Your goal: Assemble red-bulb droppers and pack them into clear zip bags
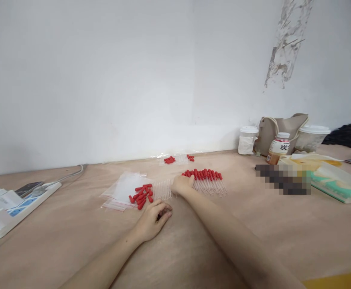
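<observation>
Tabletop [73, 212] lies beneath the curled left hand [154, 219]

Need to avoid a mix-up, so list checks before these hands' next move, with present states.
1. Loose red bulbs near the left hand: ok, piled just beyond it.
2. Bare clear tubes lined up: ok, side by side.
3. Red-topped tubes apart from the loose bulbs: ok, rowed to the right.
4. Right hand's grip: cannot tell, fingertips hidden.
5. Plastic bags squared up: not ok, fanned out.
6. Drink bottle clear of both hands: ok, far right.
</observation>
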`<state>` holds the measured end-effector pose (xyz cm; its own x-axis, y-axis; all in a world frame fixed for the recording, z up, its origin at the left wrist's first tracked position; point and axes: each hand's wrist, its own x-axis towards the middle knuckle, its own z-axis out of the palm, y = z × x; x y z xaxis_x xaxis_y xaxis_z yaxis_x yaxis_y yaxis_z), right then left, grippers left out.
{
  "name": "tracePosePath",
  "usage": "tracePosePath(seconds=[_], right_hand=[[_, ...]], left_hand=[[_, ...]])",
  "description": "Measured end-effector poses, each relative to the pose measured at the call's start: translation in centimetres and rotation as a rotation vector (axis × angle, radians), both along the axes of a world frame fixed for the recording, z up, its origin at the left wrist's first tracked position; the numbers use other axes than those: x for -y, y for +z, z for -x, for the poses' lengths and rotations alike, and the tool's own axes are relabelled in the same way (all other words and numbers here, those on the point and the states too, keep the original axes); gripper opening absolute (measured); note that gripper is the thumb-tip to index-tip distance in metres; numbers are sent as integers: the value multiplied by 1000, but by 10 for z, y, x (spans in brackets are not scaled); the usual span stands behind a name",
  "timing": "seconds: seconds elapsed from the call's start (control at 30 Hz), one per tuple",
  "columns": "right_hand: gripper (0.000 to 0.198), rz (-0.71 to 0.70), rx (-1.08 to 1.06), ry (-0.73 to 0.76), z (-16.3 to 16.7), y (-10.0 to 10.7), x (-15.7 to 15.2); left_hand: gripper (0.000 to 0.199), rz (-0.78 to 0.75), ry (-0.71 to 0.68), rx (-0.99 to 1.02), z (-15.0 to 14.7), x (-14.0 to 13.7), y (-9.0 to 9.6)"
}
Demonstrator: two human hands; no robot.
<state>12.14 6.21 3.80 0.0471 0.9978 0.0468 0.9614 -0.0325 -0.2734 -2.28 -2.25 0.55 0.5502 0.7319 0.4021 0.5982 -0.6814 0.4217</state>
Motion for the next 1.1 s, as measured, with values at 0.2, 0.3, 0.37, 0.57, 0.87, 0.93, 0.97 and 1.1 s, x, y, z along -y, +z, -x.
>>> tracePosePath(seconds=[0.2, 0.3, 0.37, 0.57, 0.87, 0.93, 0.97, 1.1], right_hand=[[19, 25, -44, 39, -1, 8, 4], [22, -12, -84, 93, -16, 10, 18], [24, -62, -111, 155, -34, 7, 32], [14, -293, -253, 457, -95, -17, 75], [26, -651, -392, 420, -110, -50, 82], [25, -670, -361, 418, -111, -54, 81], [24, -668, -343, 419, -111, -55, 81], [22, -628, -268, 443, -108, -53, 85]], left_hand=[[14, -28, 6, 1, -2, 4, -1], [12, -159, 64, 50, 5, 4, 11], [17, -228, 160, 76, 15, -3, 26], [22, -73, 240, -167, 53, -65, 71], [13, 280, 94, -365, 47, -136, 68], [10, 328, 80, -384, 46, -138, 65], [9, 338, 77, -385, 45, -139, 65], [10, 273, 107, -318, 42, -134, 70]])
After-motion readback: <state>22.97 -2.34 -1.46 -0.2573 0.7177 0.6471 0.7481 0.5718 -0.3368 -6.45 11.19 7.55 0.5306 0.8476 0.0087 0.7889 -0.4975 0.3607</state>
